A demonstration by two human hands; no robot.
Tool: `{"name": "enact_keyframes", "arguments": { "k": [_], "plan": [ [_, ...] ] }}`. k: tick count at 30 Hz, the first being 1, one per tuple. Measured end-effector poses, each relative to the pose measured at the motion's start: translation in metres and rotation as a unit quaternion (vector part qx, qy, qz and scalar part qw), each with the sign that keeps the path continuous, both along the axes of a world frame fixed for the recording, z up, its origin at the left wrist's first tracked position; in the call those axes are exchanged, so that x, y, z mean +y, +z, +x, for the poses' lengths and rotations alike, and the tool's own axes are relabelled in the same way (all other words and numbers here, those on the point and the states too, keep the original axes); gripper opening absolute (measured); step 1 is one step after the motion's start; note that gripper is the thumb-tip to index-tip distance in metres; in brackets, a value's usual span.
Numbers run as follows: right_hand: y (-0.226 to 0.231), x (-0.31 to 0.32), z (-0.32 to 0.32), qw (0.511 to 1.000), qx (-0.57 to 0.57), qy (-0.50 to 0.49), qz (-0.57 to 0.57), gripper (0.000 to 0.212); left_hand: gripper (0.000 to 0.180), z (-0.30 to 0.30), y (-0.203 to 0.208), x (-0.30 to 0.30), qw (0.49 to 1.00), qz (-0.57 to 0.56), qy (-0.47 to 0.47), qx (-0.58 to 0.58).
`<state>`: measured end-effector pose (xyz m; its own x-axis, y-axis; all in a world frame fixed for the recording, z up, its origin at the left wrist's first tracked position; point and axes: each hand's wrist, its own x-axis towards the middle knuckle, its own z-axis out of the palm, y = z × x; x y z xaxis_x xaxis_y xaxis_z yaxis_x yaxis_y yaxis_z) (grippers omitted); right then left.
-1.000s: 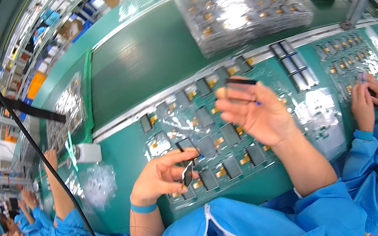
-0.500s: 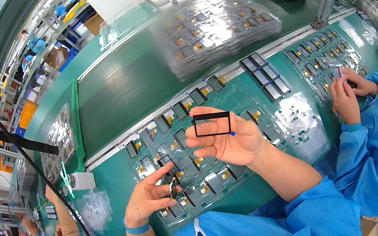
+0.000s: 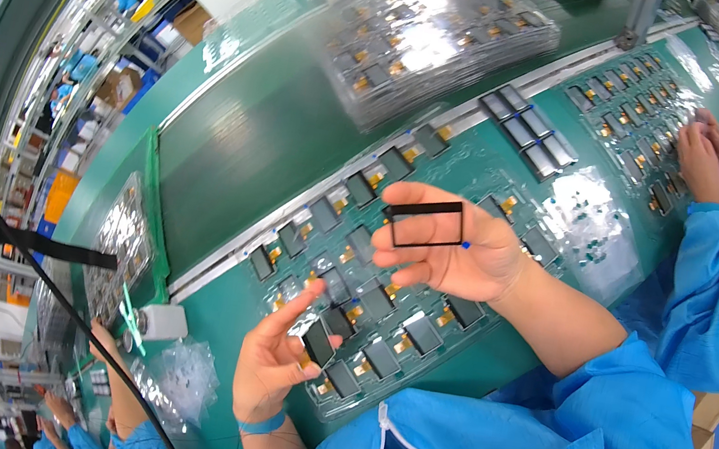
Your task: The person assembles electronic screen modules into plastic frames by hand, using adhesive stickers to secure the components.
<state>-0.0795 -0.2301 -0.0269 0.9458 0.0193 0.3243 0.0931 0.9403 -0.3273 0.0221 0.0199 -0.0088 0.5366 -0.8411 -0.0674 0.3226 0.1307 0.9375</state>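
In my right hand point(image 3: 493, 260), a clear rectangular cover glass with a black border point(image 3: 428, 208) is gripped, fingers showing through it. A small blue tab point(image 3: 467, 244) sticks out at its lower right corner. Lower and to the left, my left hand point(image 3: 263, 379) pinches a small dark display panel point(image 3: 319, 343) between thumb and fingers, the index finger stretched out. Both hands are above a clear plastic tray point(image 3: 446, 331) holding several small screens with orange flex tails. The two held pieces are apart.
Black-edged glass pieces point(image 3: 530, 131) lie in rows beyond the tray, beside a clear bag point(image 3: 584, 231) with small green bits. Stacked trays point(image 3: 441, 37) stand further back. A white bottle point(image 3: 163, 328) and a plastic bag point(image 3: 183, 381) are at left. A co-worker's hands point(image 3: 705, 161) work at right.
The display panel in my left hand has turned from nearly edge-on to show its dark face. My right hand still holds the cover glass. The whole view has shifted slightly.
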Motion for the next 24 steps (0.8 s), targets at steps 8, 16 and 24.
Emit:
{"name": "enact_keyframes", "arguments": {
  "k": [8,16,24],
  "plan": [
    [-0.011,0.004,0.004,0.999,-0.026,-0.004,-0.027,0.063,0.067,-0.002,-0.039,0.000,0.916,-0.240,-0.110,0.303],
    [-0.015,0.008,0.005,0.999,0.006,-0.015,-0.048,0.062,0.058,0.000,-0.044,0.006,0.920,-0.258,-0.143,0.256],
    [-0.010,0.013,0.007,0.997,0.024,-0.027,-0.065,0.056,0.060,0.000,-0.039,0.005,0.933,-0.222,-0.135,0.249]
  ]
}}
